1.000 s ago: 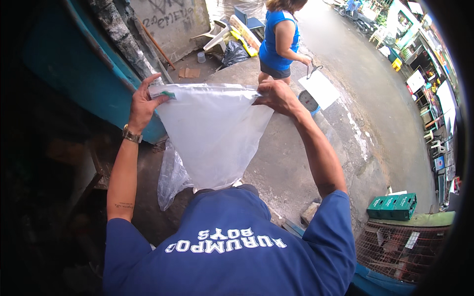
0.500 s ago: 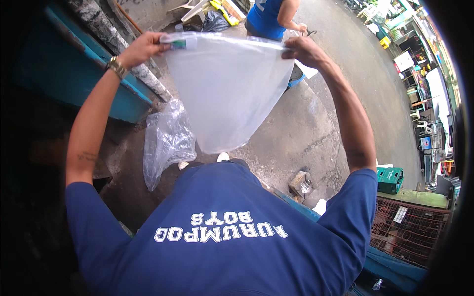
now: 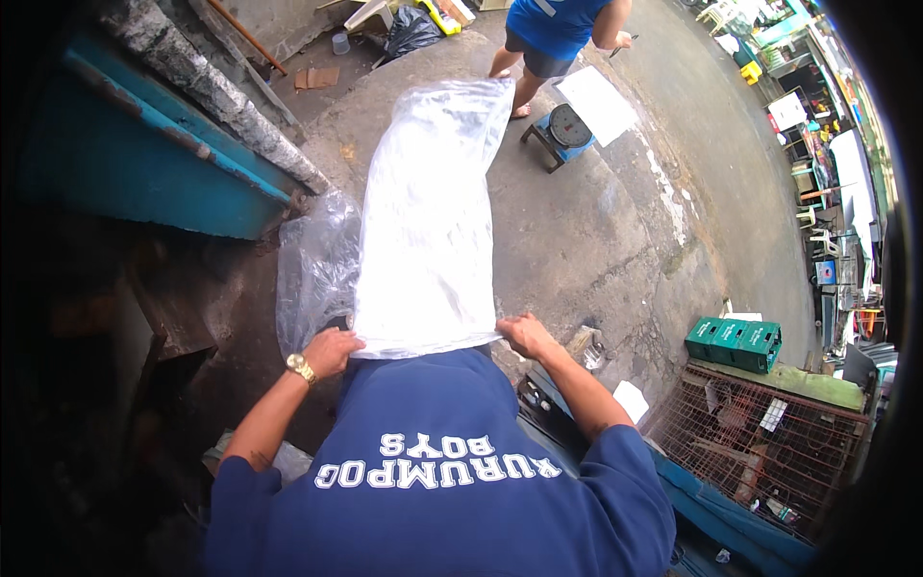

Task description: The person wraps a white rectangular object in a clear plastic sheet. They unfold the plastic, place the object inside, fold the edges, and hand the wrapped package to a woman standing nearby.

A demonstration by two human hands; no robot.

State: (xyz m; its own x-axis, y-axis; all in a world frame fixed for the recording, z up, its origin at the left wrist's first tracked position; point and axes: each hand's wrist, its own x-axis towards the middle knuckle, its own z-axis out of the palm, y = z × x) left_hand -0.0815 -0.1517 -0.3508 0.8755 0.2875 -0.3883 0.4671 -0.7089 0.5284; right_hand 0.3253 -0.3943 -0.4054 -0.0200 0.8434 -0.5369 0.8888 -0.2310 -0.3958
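Both hands held one large clear plastic bag [image 3: 428, 221] by its open edge, low and close to the chest. Left hand [image 3: 330, 351], gold watch [image 3: 300, 366] on the wrist, had its grip pinched closed on the bag's left corner. Right hand [image 3: 526, 336] had its grip pinched closed on the right corner. The bag billowed up and away from the person, its far closed end reaching toward the scale [image 3: 565, 130], a blue weighing type with a round dial. A second crumpled clear bag [image 3: 312, 264] hung just beside the first one on the left side, near the left hand; could not tell whether that hand also held it. Person wore a dark blue shirt [image 3: 442, 481] with white lettering.

Ground was grey concrete floor [image 3: 596, 250]. Teal wall [image 3: 144, 163] ran along the left. Another person [image 3: 558, 34] in a blue top stood just behind the scale. Green crates [image 3: 735, 341] sat at the right, above a rusty wire cage [image 3: 750, 433].
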